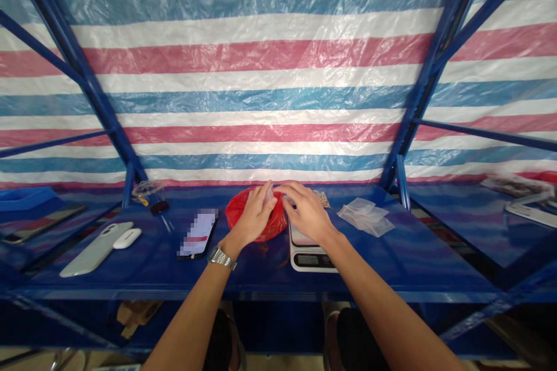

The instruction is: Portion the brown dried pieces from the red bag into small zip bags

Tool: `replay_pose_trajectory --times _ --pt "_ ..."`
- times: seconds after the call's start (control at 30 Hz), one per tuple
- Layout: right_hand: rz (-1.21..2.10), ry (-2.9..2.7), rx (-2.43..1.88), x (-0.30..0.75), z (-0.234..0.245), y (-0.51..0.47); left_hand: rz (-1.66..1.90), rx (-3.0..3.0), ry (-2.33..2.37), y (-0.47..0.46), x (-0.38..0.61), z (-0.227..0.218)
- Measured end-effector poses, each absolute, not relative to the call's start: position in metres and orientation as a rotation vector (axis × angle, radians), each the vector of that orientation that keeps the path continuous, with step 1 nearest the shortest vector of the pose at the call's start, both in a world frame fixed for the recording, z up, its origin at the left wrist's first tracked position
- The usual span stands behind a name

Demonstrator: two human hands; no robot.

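Note:
My left hand point(256, 214) is over a red plastic bag point(235, 211), its fingers closed on what looks like a small clear plastic bag point(268, 192). Close beside it, my right hand point(307, 211) reaches above the left side of a white kitchen scale point(300, 261). The right fingers are bent in toward the small bag, and their tips are partly hidden, so what they pinch cannot be made out. Behind the right hand, a bag with small brownish bits point(322, 198) shows in part. Some reddish-brown crumbs lie in front of the red bag.
A pile of clear zip bags point(366, 216) lies right of the scale. To the left are a lit phone point(199, 235), a pale phone point(96, 249), a white earbud case point(127, 238) and a clear plastic cup point(148, 191). Blue metal posts point(398, 156) frame the blue shelf point(418, 266).

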State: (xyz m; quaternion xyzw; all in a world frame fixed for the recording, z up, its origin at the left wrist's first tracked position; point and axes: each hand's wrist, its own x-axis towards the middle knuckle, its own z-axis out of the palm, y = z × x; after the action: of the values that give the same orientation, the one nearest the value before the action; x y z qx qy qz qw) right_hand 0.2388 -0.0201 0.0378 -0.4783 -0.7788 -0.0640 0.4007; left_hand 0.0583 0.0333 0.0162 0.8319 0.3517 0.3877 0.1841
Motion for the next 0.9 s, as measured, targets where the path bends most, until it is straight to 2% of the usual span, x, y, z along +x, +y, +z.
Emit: replay_pose_trajectory --times 0.33,0.57,0.73,0.9 --pt "-0.153 -2.037 -1.139 0.229 0.031 -0.017 1.057 2.08 0.942 0.029 0.042 0.024" --pt "-0.076 -2.042 -1.13 0.209 0.031 -0.012 0.789 1.763 0.822 0.023 0.021 0.038" --pt "-0.025 -1.99 -1.324 0.188 0.016 0.009 0.999 1.753 1.06 0.035 0.008 0.034" --pt "-0.079 -2.257 -1.515 0.173 0.0 0.03 1.048 1.779 1.229 0.045 0.004 0.019"
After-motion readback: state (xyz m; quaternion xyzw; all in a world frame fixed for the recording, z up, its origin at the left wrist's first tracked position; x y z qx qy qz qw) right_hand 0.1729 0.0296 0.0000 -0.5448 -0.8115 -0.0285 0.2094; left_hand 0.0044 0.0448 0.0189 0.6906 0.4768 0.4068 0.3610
